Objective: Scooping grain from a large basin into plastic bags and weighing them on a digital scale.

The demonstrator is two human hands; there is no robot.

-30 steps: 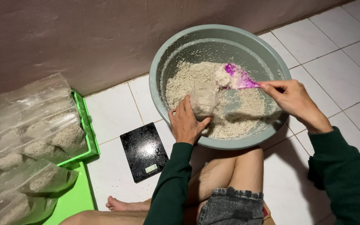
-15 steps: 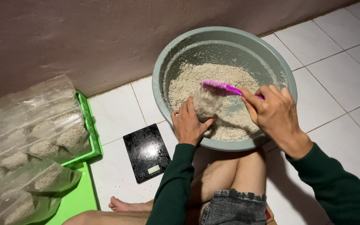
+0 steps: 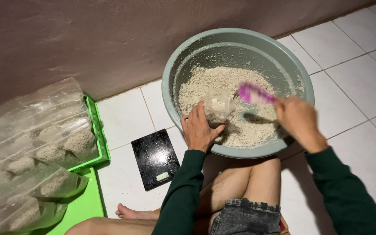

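A large grey-green basin [image 3: 183,65] stands on the white tiled floor, half full of pale crumbly grain mix [image 3: 249,126]. My left hand [image 3: 199,129] rests on the basin's near rim and holds a small clear plastic bag [image 3: 218,104] open over the mix. My right hand [image 3: 298,119] grips a pink scoop [image 3: 254,94], blurred with motion, just right of the bag and above the mix. Both arms wear dark green sleeves.
A black kitchen scale [image 3: 155,158] lies on the floor left of my bare knees. Further left, green trays [image 3: 99,135] hold several filled clear bags [image 3: 35,143]. A brown wall runs behind the basin.
The right hand swung the pink scoop from the bag's mouth out to the right and down toward the mix. The left hand kept the bag in place.
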